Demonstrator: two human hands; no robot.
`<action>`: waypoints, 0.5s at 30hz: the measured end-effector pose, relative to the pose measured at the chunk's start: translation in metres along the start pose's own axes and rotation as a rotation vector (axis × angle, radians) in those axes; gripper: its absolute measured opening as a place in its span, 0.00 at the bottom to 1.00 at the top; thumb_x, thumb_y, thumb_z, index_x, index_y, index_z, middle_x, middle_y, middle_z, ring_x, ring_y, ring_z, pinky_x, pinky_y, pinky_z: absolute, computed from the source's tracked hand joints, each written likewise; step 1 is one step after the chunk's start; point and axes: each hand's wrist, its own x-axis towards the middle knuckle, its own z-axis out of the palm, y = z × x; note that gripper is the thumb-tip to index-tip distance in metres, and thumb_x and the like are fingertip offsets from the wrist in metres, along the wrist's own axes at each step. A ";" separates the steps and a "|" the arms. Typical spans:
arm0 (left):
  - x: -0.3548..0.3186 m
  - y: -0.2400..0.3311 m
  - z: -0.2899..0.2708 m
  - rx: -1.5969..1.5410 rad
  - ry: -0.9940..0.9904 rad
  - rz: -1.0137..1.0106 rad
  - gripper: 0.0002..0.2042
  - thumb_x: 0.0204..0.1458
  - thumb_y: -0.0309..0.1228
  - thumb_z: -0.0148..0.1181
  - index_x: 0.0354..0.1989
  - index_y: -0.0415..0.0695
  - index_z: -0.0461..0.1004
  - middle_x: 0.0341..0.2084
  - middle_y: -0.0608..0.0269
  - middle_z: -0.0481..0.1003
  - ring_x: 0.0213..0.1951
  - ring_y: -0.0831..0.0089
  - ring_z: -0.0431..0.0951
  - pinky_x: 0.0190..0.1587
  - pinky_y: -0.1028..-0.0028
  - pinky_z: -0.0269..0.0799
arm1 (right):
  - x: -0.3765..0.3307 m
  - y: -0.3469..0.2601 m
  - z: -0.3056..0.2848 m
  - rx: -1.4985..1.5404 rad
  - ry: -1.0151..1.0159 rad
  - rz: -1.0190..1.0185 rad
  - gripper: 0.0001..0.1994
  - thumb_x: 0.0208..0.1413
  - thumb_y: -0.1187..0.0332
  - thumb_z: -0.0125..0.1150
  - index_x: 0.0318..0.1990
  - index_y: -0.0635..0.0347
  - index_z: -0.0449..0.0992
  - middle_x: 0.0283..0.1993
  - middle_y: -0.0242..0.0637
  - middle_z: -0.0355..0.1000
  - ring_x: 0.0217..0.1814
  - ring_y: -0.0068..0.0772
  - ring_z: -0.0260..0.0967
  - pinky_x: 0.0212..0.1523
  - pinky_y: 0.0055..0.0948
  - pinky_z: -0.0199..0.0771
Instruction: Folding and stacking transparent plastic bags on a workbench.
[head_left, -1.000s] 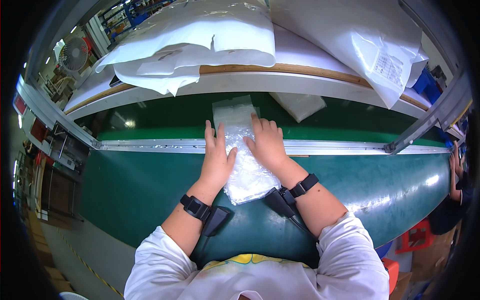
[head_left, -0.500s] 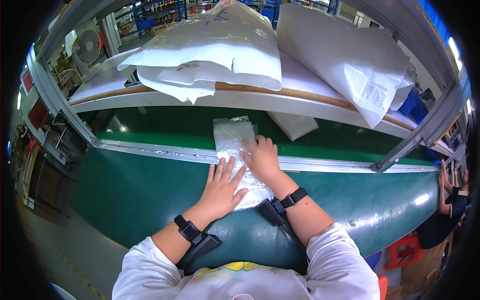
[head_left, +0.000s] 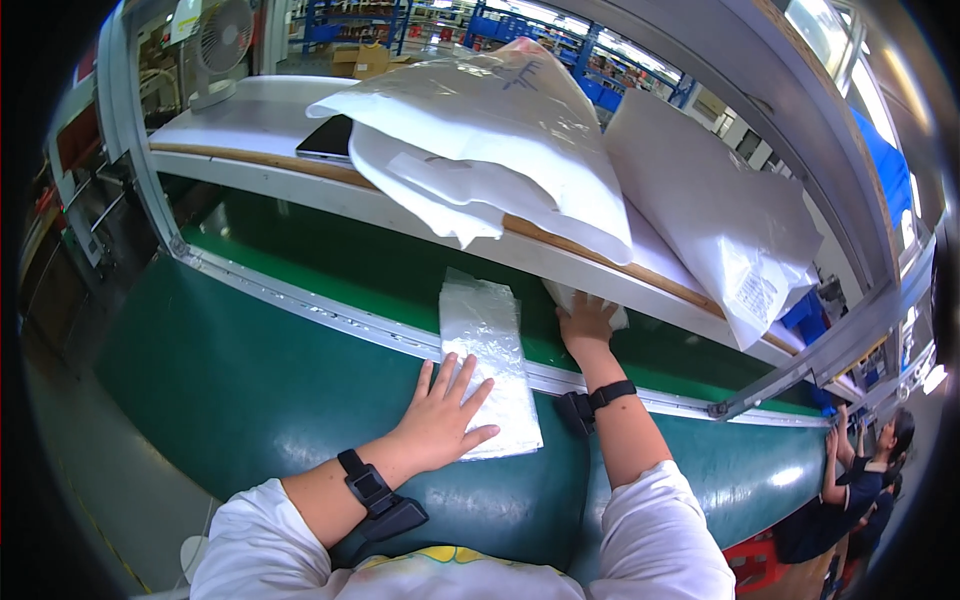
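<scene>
A flat, wrinkled clear plastic bag [head_left: 484, 318] lies across the metal rail, its near end on the green work surface and its far end on the green strip beyond. My left hand [head_left: 440, 412] rests open on the bag's near left part, fingers spread. Farther off to the right, my right hand [head_left: 590, 330] reaches under the shelf's edge. Its fingers are stretched out over a pale plastic packet [head_left: 557, 293], touching it or just above it. Most of that packet is hidden by the hand and the shelf. Each wrist wears a black strap with a small device.
A metal rail [head_left: 300, 304] crosses the green table [head_left: 250, 370]. Above its far side runs a white shelf [head_left: 250, 105] holding large white plastic sacks [head_left: 480, 130], a dark flat device [head_left: 326, 138] and a fan [head_left: 224, 38]. Metal posts stand at both sides. Another person [head_left: 850, 480] works at the right.
My right hand has left the clear bag and moved right and away to the packet under the shelf. My left hand stays on the bag. The view has tilted and shifted.
</scene>
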 end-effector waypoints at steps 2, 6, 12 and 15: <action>0.000 0.001 0.000 -0.025 0.013 0.002 0.32 0.56 0.55 0.40 0.62 0.43 0.57 0.63 0.39 0.48 0.65 0.41 0.43 0.63 0.43 0.36 | 0.015 0.021 0.023 -0.126 0.203 -0.131 0.30 0.55 0.55 0.53 0.64 0.48 0.54 0.65 0.50 0.52 0.66 0.63 0.47 0.55 0.52 0.64; 0.003 -0.001 -0.004 -0.016 -0.014 0.008 0.37 0.53 0.60 0.40 0.63 0.43 0.55 0.64 0.40 0.47 0.66 0.42 0.41 0.64 0.44 0.33 | 0.032 0.043 0.013 0.195 0.290 -0.152 0.22 0.55 0.63 0.53 0.58 0.55 0.63 0.56 0.55 0.63 0.58 0.62 0.58 0.54 0.45 0.65; 0.001 -0.002 -0.003 -0.033 -0.067 -0.015 0.36 0.53 0.58 0.43 0.64 0.45 0.54 0.65 0.42 0.44 0.67 0.44 0.38 0.64 0.46 0.29 | 0.009 0.032 -0.010 0.573 0.663 -0.405 0.14 0.55 0.69 0.56 0.47 0.62 0.72 0.48 0.53 0.70 0.51 0.54 0.66 0.52 0.40 0.65; -0.002 -0.001 -0.003 -0.035 -0.051 -0.011 0.36 0.53 0.58 0.44 0.64 0.45 0.55 0.65 0.42 0.44 0.67 0.44 0.38 0.64 0.45 0.29 | -0.031 -0.009 -0.046 0.669 0.500 -0.518 0.12 0.56 0.71 0.53 0.47 0.60 0.73 0.46 0.51 0.71 0.50 0.56 0.66 0.51 0.40 0.65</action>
